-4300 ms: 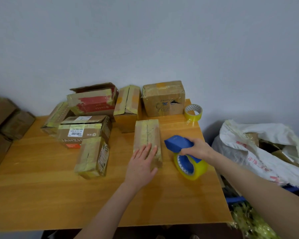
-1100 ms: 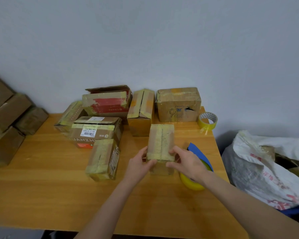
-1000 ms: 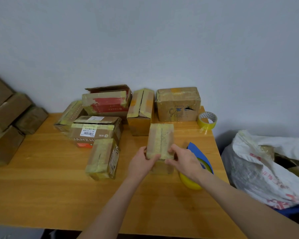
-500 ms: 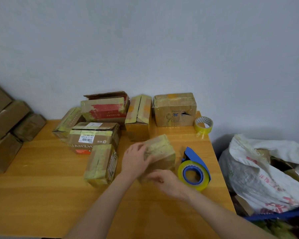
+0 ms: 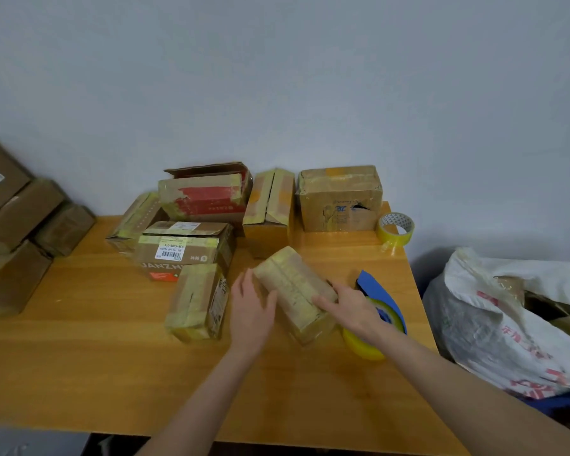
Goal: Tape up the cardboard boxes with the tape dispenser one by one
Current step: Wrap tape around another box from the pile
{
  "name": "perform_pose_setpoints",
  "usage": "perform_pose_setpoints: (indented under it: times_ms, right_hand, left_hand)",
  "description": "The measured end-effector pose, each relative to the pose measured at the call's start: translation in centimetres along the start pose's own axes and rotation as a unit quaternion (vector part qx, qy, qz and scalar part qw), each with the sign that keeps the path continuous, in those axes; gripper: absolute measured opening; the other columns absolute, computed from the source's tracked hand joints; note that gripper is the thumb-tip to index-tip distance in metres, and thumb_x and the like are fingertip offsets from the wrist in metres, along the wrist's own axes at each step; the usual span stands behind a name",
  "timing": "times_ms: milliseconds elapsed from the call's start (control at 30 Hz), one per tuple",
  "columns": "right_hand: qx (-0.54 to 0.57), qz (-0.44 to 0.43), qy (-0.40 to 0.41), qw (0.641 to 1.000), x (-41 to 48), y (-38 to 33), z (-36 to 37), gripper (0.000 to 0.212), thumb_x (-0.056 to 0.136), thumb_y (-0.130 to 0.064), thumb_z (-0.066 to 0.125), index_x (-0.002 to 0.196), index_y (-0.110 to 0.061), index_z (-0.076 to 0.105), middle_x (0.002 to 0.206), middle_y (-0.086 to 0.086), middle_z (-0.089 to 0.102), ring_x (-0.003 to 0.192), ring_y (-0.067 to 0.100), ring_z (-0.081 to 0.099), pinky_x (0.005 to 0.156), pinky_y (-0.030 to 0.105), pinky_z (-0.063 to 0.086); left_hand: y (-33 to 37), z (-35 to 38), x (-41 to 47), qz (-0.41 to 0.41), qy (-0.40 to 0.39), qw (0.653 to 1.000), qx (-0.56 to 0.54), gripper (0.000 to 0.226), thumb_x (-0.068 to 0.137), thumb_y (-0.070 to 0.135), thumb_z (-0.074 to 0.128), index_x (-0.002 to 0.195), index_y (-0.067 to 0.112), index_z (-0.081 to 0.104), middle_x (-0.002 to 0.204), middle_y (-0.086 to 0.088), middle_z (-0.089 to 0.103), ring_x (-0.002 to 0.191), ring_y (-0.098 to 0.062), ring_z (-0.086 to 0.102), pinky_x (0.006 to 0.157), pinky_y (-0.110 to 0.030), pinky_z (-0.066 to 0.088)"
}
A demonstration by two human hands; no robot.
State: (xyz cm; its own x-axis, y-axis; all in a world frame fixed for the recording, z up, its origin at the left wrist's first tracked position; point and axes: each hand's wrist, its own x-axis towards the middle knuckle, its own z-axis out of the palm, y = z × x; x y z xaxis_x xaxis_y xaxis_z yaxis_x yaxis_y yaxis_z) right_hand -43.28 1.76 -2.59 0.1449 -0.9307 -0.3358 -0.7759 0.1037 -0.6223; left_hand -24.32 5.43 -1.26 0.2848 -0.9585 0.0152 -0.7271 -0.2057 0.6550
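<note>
Near the middle of the table (image 5: 79, 357), the small taped box (image 5: 293, 287) lay skewed, its length running from far left to near right. A second before, it had pointed straight at the wall, both hands pinching its near end. Now the left hand (image 5: 250, 307) lay flat against its left side. The right hand (image 5: 352, 311) rested straight fingers on its near right top, and neither hand curled round it. The turn probably presented another seam for taping. The tape dispenser (image 5: 375, 291) sat unheld, just behind the right hand. Farther left, a labelled box (image 5: 185, 251) read "JANZH" beside a barcode sticker. The blue print on the far box (image 5: 339, 199) was too torn to read.
</note>
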Motion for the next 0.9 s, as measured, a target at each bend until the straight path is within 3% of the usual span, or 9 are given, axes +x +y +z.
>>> perform_pose_setpoints:
  times_ms: [67, 167, 333, 433, 533, 633, 733, 800, 900]
  right_hand:
    - [-0.007, 0.004, 0.015, 1.0, -0.4, 0.1, 0.4, 0.065, 0.093, -0.06, 0.047, 0.147, -0.025, 0.035, 0.117, 0.0, 0.066, 0.097, 0.021, 0.065, 0.079, 0.04, 0.056]
    - [-0.035, -0.002, 0.04, 0.999, -0.9, 0.2, 0.3, 0.059, 0.095, -0.058, 0.043, 0.145, -0.027, 0.035, 0.111, 0.001, 0.068, 0.092, 0.023, 0.066, 0.074, 0.039, 0.056]
    - [-0.004, -0.01, 0.041, 0.999, -1.3, 1.0, 0.0, 0.054, 0.097, -0.051, 0.044, 0.147, -0.031, 0.033, 0.109, -0.002, 0.068, 0.088, 0.018, 0.065, 0.063, 0.035, 0.054]
    - [-0.034, -0.001, 0.032, 0.999, -1.1, 2.5, -1.3, 0.065, 0.092, -0.067, 0.035, 0.146, -0.033, 0.036, 0.125, 0.003, 0.061, 0.11, 0.024, 0.057, 0.082, 0.04, 0.053]
    - [-0.058, 0.106, 0.076, 0.99, -1.1, 5.8, -3.3, 0.07, 0.092, -0.06, 0.049, 0.148, -0.021, 0.034, 0.141, 0.01, 0.045, 0.128, 0.031, 0.044, 0.102, 0.043, 0.043]
    - [0.024, 0.229, 0.018, 0.973, -1.5, 9.2, -4.2, 0.072, 0.091, -0.047, 0.062, 0.143, -0.004, 0.038, 0.137, 0.021, 0.049, 0.12, 0.036, 0.052, 0.093, 0.047, 0.048]
    - [0.167, 0.26, -0.031, 0.95, -1.7, 10.5, -3.2, 0.03, 0.09, -0.028, 0.069, 0.103, -0.003, 0.06, 0.095, 0.017, 0.065, 0.081, 0.026, 0.06, 0.076, 0.043, 0.047]
    - [0.224, 0.275, -0.015, 0.935, -1.3, 10.9, -2.5, 0.027, 0.086, -0.022, 0.073, 0.103, -0.005, 0.06, 0.101, 0.017, 0.066, 0.086, 0.026, 0.061, 0.082, 0.045, 0.05]
    - [0.288, 0.28, -0.001, 0.916, -0.6, 11.1, -2.3, 0.049, 0.081, -0.024, 0.078, 0.119, -0.008, 0.051, 0.11, 0.016, 0.063, 0.099, 0.031, 0.061, 0.083, 0.045, 0.051]
  left_hand:
    - [0.6, 0.8, -1.2, -0.057, -0.072, 0.992, -0.09, 0.077, 0.093, 0.035, 0.059, 0.153, 0.015, 0.015, 0.152, -0.007, 0.031, 0.129, -0.016, 0.042, 0.1, -0.03, 0.04]
    - [1.2, 1.9, -1.5, -0.022, -0.157, 0.976, -0.149, 0.084, 0.09, 0.03, 0.064, 0.154, 0.022, 0.009, 0.146, 0.001, 0.041, 0.124, -0.012, 0.049, 0.095, -0.026, 0.047]
    - [2.3, 2.8, -0.1, 0.031, -0.221, 0.973, -0.05, 0.094, 0.084, 0.048, 0.067, 0.154, 0.023, 0.01, 0.161, -0.002, 0.005, 0.145, -0.019, 0.019, 0.115, -0.037, 0.031]
    - [1.4, 3.2, -0.4, 0.061, -0.223, 0.973, 0.016, 0.098, 0.079, 0.05, 0.071, 0.154, 0.031, 0.01, 0.162, -0.002, -0.008, 0.147, -0.02, 0.011, 0.116, -0.037, 0.024]
    - [0.7, 3.4, 0.0, 0.078, -0.188, 0.979, 0.01, 0.087, 0.081, 0.039, 0.072, 0.151, 0.033, 0.02, 0.162, -0.002, 0.007, 0.144, -0.022, 0.023, 0.116, -0.04, 0.028]
    - [0.6, 3.4, 0.4, 0.083, -0.191, 0.978, 0.012, 0.085, 0.081, 0.03, 0.074, 0.15, 0.034, 0.025, 0.16, -0.002, 0.014, 0.142, -0.022, 0.028, 0.116, -0.041, 0.03]
    - [0.5, 3.2, 0.7, 0.087, -0.202, 0.975, 0.008, 0.084, 0.082, 0.022, 0.074, 0.149, 0.034, 0.026, 0.161, -0.001, 0.014, 0.141, -0.02, 0.03, 0.114, -0.039, 0.032]
    - [0.5, 3.0, 0.9, 0.085, -0.211, 0.974, 0.017, 0.081, 0.084, 0.017, 0.072, 0.149, 0.033, 0.027, 0.161, -0.001, 0.013, 0.141, -0.02, 0.029, 0.114, -0.038, 0.031]
    - [0.5, 2.8, 1.2, 0.089, -0.218, 0.972, 0.021, 0.081, 0.084, 0.013, 0.072, 0.149, 0.033, 0.028, 0.16, -0.001, 0.015, 0.139, -0.02, 0.033, 0.111, -0.041, 0.037]
